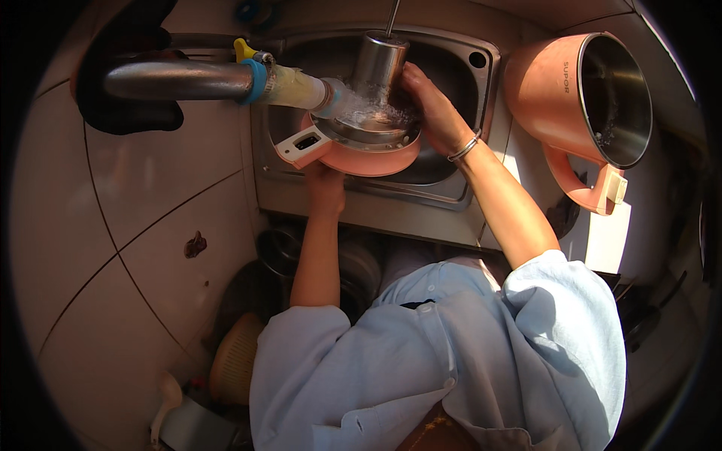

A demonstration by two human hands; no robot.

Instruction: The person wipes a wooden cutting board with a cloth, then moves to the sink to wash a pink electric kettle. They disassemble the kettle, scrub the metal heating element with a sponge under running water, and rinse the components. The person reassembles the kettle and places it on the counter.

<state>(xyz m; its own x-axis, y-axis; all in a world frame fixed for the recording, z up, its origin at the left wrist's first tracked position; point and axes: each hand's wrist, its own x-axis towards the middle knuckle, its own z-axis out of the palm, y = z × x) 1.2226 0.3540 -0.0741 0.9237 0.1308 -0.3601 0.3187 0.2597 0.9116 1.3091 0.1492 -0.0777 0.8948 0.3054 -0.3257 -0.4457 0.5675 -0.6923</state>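
My left hand [326, 183] holds the pink-rimmed head of a soymilk maker [375, 162] from below, its fingers mostly hidden under it. The head is tilted over the sink [489, 113], with its steel cylinder [379, 62] and thin shaft pointing up and away. Water runs from the faucet [180, 80] through a taped hose end onto the steel underside and splashes there. My right hand [431, 107], with a metal bracelet at the wrist, lies against the right side of the steel cylinder; whether it grips is unclear.
Right of the sink, a pink Supor jug [544, 90] lies tipped with its steel mouth facing right and wet residue inside. Tiled wall [163, 169] rises on the left. Below the counter are dark pots [279, 248], a yellow basket [237, 358] and a pale ladle [169, 394].
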